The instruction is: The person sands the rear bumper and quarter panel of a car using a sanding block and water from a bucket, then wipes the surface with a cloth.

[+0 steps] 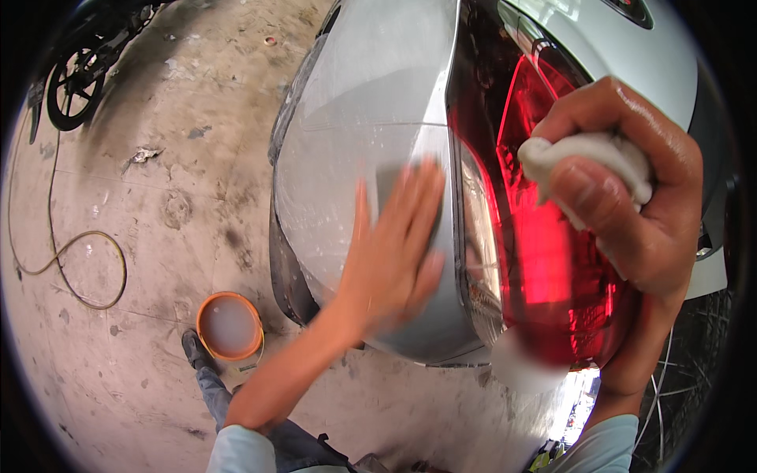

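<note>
My left hand [393, 248] lies flat and blurred on the silver rear side panel [343, 159] of a car. Under its fingers is a dark grey rectangular sheet or pad [387, 180], which looks like sandpaper and is pressed to the paint. Its far end is hidden by the fingers. Streaks of wet residue mark the panel. To the right, my right hand [639, 195] is raised over the red tail light [541, 260], its thumb and fingers closed around a damp, bunched white cloth [591, 156].
An orange bucket [229, 325] of cloudy water stands on the stained concrete floor [165, 236] beside my shoe [194, 349]. A looped hose [123, 269] lies further left, near a motorcycle wheel [75, 88]. Below the tail light is a blurred pale shape [523, 366].
</note>
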Tool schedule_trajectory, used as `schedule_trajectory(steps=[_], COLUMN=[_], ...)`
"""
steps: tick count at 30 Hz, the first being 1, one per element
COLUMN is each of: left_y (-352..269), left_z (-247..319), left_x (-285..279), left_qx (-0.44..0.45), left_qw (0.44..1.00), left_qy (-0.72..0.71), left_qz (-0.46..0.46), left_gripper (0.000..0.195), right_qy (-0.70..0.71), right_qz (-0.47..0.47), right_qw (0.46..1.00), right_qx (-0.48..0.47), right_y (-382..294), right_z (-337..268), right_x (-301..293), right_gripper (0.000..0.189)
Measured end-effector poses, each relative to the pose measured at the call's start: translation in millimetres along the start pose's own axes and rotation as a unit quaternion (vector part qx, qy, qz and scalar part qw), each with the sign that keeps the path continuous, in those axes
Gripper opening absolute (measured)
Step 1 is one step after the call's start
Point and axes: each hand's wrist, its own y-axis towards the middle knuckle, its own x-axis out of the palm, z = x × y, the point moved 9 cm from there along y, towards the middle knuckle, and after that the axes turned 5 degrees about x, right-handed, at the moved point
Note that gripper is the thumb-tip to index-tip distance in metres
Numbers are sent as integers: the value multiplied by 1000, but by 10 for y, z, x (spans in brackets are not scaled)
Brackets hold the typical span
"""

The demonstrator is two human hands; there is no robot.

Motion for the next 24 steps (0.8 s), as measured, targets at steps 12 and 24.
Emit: schedule_trajectory(steps=[12, 24], left_y=[-339, -240], left_z=[28, -151], left_x=[-6, -15], left_qx=[-42, -63], left_qw=[999, 997], left_qy=[-2, 11], left_qz=[-16, 32], left_gripper=[68, 77], right_qy=[-11, 14], right_qz=[-3, 33], right_qw=[1000, 999], right_qx=[-7, 18], right_y=[55, 32], right_z=[-105, -31], right_x=[-2, 9], right_gripper=[33, 43])
